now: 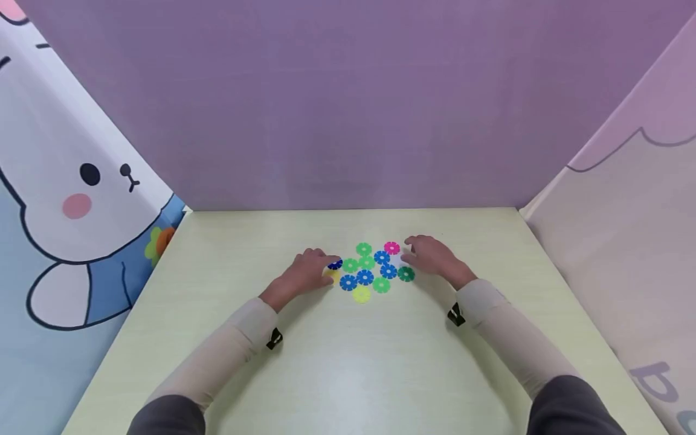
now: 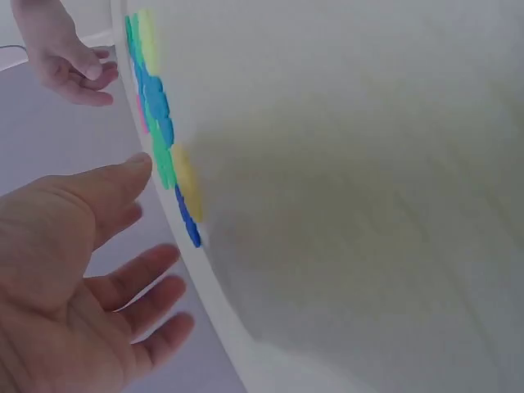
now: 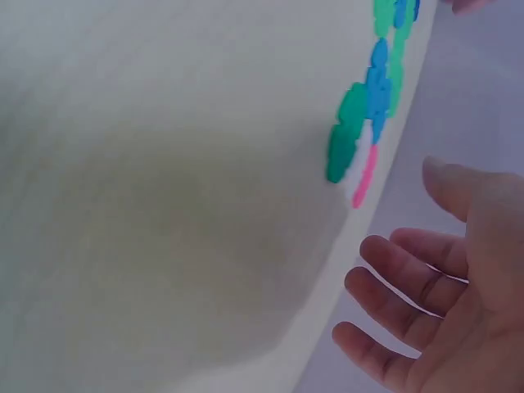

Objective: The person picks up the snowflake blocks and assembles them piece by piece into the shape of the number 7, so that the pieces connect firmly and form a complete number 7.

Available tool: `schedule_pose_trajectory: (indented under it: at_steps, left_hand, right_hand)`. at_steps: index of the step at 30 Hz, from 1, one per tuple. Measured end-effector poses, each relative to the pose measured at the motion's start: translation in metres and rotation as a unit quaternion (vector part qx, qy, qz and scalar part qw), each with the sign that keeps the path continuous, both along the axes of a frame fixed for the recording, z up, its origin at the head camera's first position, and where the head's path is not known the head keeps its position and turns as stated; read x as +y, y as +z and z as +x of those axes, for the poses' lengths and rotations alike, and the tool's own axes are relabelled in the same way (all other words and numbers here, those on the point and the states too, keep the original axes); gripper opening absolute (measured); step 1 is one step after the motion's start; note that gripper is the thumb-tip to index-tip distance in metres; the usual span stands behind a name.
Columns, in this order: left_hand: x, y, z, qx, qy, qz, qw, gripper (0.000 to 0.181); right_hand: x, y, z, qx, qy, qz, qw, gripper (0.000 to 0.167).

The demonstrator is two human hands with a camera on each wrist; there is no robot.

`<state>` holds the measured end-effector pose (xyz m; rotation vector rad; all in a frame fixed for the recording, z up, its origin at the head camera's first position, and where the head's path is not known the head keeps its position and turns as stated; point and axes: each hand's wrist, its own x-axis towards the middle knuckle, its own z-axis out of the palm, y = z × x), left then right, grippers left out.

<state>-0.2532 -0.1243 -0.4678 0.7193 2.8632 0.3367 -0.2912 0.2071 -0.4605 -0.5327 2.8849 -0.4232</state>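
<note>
Several flat notched plastic discs lie in a loose cluster on the table, among them a pink disc (image 1: 391, 248), a blue disc (image 1: 365, 277), a light green disc (image 1: 382, 284) and a yellow disc (image 1: 361, 294). At the cluster's left side is my left hand (image 1: 306, 272), fingers spread beside a dark blue disc (image 1: 336, 265) it partly covers. My right hand (image 1: 432, 257) hovers at the right side, nearest the pink disc and a dark green disc (image 1: 405, 273). Both wrist views show the left hand (image 2: 74, 278) and right hand (image 3: 458, 278) with relaxed fingers and nothing held.
The pale table (image 1: 348, 362) extends around the cluster. A purple panel (image 1: 348, 109) rises behind its far edge. A cloth with a cartoon animal (image 1: 109, 211) hangs on the left, and a pale pink cloth (image 1: 625, 241) on the right.
</note>
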Motion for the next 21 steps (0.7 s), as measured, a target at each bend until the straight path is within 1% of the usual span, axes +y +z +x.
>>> schedule_pose_trajectory:
  at_steps: [3, 6, 12, 17, 21]
  left_hand:
    - [0.002, -0.004, 0.000, -0.004, -0.018, 0.000, 0.9998, 0.047]
    - [0.004, -0.008, 0.001, -0.003, -0.033, -0.003, 0.9994, 0.039]
    - [0.005, -0.011, 0.002, 0.011, -0.037, -0.020, 0.9990, 0.034]
    - [0.008, -0.012, 0.000, 0.025, -0.041, -0.043, 0.9979, 0.034]
    - [0.013, -0.011, -0.001, 0.021, -0.039, -0.044, 0.9980, 0.035]
  right_hand:
    - [-0.002, -0.008, -0.005, -0.018, -0.023, -0.006, 0.9996, 0.050]
    - [-0.004, -0.013, -0.008, -0.024, -0.027, -0.009, 0.9993, 0.046]
    - [-0.010, -0.018, -0.009, -0.012, -0.007, 0.013, 0.9998, 0.042]
    - [-0.010, -0.018, -0.008, -0.005, -0.006, 0.012, 0.9999, 0.037]
    - [-0.009, -0.017, -0.007, -0.004, -0.005, 0.009, 0.9999, 0.035]
